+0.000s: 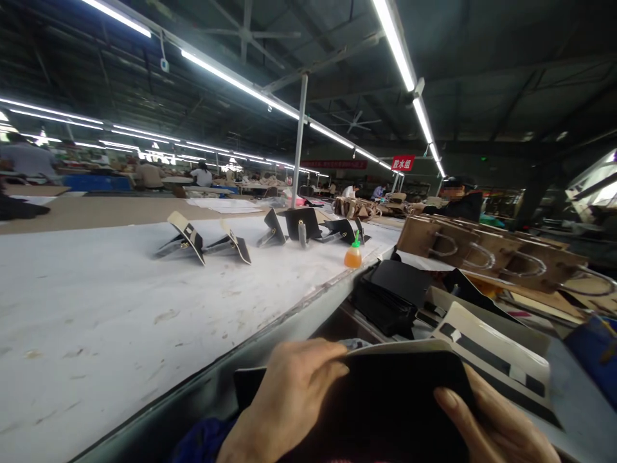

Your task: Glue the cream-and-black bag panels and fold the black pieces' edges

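Both my hands hold a flat black panel (395, 405) with a pale edge, low in the view and close to me. My left hand (284, 399) curls over its left top edge, fingers wrapped round it. My right hand (491, 424) grips its right side, thumb lying on the black face. Just beyond the panel lies a pale piece with black stripes (491, 350) and a stack of black pieces (390, 292).
A long white table (120, 308) runs to the left, carrying several folded black-and-cream flaps (186, 241) and an orange glue bottle (353, 255). Brown paper bags with handles (486, 247) lie at right. A person in black (457, 199) sits beyond them; other workers are far back.
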Tool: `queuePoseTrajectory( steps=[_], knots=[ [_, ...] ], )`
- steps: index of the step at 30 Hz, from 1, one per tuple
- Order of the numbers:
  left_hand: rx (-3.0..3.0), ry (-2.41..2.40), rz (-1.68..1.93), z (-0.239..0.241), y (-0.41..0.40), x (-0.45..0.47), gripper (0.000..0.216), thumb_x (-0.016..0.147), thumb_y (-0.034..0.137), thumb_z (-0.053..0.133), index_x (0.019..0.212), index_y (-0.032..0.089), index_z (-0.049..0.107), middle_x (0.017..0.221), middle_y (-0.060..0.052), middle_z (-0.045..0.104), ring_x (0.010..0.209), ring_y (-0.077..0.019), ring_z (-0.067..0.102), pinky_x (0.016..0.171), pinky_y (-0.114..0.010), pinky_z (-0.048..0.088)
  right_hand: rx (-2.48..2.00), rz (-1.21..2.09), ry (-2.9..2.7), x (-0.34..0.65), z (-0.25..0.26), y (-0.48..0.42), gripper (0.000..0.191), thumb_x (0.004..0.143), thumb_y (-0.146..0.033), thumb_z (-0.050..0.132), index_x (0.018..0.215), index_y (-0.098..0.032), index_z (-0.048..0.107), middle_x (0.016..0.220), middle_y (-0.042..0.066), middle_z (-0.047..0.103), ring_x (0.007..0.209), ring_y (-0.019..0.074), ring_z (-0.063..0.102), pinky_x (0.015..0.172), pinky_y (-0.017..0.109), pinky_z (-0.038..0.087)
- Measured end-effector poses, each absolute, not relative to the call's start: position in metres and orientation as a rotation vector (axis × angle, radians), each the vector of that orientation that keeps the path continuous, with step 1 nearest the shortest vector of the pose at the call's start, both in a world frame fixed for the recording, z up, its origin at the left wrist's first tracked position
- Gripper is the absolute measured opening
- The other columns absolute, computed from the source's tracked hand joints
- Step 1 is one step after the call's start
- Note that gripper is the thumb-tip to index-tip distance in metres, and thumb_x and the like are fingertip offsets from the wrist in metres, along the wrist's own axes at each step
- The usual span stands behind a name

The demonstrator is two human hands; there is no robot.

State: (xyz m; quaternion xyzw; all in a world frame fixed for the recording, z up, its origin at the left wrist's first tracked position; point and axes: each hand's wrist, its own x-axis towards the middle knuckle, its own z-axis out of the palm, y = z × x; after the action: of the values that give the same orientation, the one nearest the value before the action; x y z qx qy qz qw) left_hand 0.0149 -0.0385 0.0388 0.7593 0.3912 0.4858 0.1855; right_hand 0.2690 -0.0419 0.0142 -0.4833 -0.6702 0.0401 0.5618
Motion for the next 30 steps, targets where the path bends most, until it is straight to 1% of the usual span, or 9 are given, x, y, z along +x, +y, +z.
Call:
queuePoseTrajectory(
  steps=[3,5,8,10,13,16,20,26,30],
  knots=[
    [2.201,1.080,1.444,0.037,-0.042,0.015,0.022,0.097,0.019,0.057,0.098,0.017,0.079,0.071,-0.004,0.073,0.059,-0.0158,0.068,0.057,-0.022,0.054,-0.981,0.189,-1.527,0.259,0.026,-0.039,0.013,0.088,-0.038,0.071,0.084,-0.027,0.076,0.095,0.003,0.077,0.081,0.0235,0.075,0.071,0.026,0.062],
    [2.235,1.044,1.472,0.034,-0.044,0.014,0.025,0.098,0.017,0.055,0.104,0.015,0.078,0.073,-0.005,0.074,0.061,-0.0161,0.070,0.059,-0.022,0.057,-0.904,0.233,-1.470,0.253,0.031,-0.038,0.016,0.087,-0.037,0.072,0.078,-0.025,0.073,0.091,0.004,0.076,0.078,0.0208,0.074,0.065,0.022,0.060],
    [2.230,0.968,1.479,0.030,-0.047,0.012,0.027,0.098,0.015,0.053,0.110,0.013,0.077,0.071,-0.005,0.071,0.059,-0.0146,0.070,0.058,-0.019,0.060,-0.923,0.340,-1.334,0.246,0.033,-0.040,0.021,0.086,-0.039,0.075,0.072,-0.023,0.072,0.089,0.005,0.074,0.076,0.0192,0.072,0.064,0.021,0.058],
    [2.229,0.885,1.516,0.027,-0.049,0.011,0.029,0.096,0.009,0.054,0.114,0.015,0.076,0.071,-0.003,0.070,0.058,-0.0127,0.070,0.060,-0.017,0.062,-0.925,0.448,-1.238,0.243,0.031,-0.042,0.022,0.083,-0.040,0.078,0.071,-0.023,0.072,0.093,0.005,0.074,0.078,0.0193,0.072,0.066,0.021,0.058],
    [2.267,0.778,1.605,0.024,-0.049,0.008,0.037,0.091,0.002,0.057,0.120,0.019,0.073,0.075,0.000,0.072,0.061,-0.0102,0.072,0.068,-0.015,0.063,-0.878,0.511,-1.179,0.241,0.027,-0.044,0.021,0.079,-0.039,0.082,0.070,-0.022,0.072,0.093,0.005,0.072,0.081,0.0188,0.071,0.068,0.020,0.057],
    [2.301,0.765,1.618,0.021,-0.049,0.005,0.043,0.090,0.001,0.060,0.125,0.024,0.070,0.077,0.002,0.071,0.062,-0.0089,0.071,0.068,-0.013,0.063,-0.871,0.515,-1.175,0.240,0.025,-0.046,0.020,0.080,-0.038,0.082,0.070,-0.023,0.072,0.092,0.004,0.071,0.084,0.0168,0.070,0.071,0.019,0.055],
    [2.325,0.778,1.593,0.021,-0.050,0.002,0.049,0.092,0.002,0.058,0.131,0.030,0.066,0.073,0.005,0.062,0.056,-0.0066,0.065,0.067,-0.015,0.065,-0.897,0.537,-1.145,0.237,0.026,-0.050,0.022,0.080,-0.039,0.082,0.070,-0.023,0.072,0.093,0.003,0.069,0.086,0.0160,0.067,0.073,0.019,0.052],
    [2.398,0.875,1.569,0.021,-0.049,0.000,0.036,0.093,0.008,0.062,0.120,0.030,0.069,0.068,0.007,0.063,0.056,-0.0073,0.068,0.062,-0.009,0.060,-0.893,0.514,-1.136,0.232,0.029,-0.052,0.022,0.079,-0.037,0.083,0.067,-0.023,0.071,0.090,0.003,0.068,0.083,0.0162,0.065,0.067,0.019,0.051],
    [2.352,0.894,1.546,0.020,-0.045,0.008,0.024,0.094,0.010,0.062,0.108,0.028,0.070,0.072,0.006,0.069,0.060,-0.0081,0.071,0.060,-0.009,0.057,-0.896,0.418,-1.193,0.229,0.031,-0.053,0.020,0.081,-0.034,0.081,0.067,-0.024,0.070,0.087,0.002,0.068,0.081,0.0156,0.066,0.065,0.018,0.051]
  ],
)
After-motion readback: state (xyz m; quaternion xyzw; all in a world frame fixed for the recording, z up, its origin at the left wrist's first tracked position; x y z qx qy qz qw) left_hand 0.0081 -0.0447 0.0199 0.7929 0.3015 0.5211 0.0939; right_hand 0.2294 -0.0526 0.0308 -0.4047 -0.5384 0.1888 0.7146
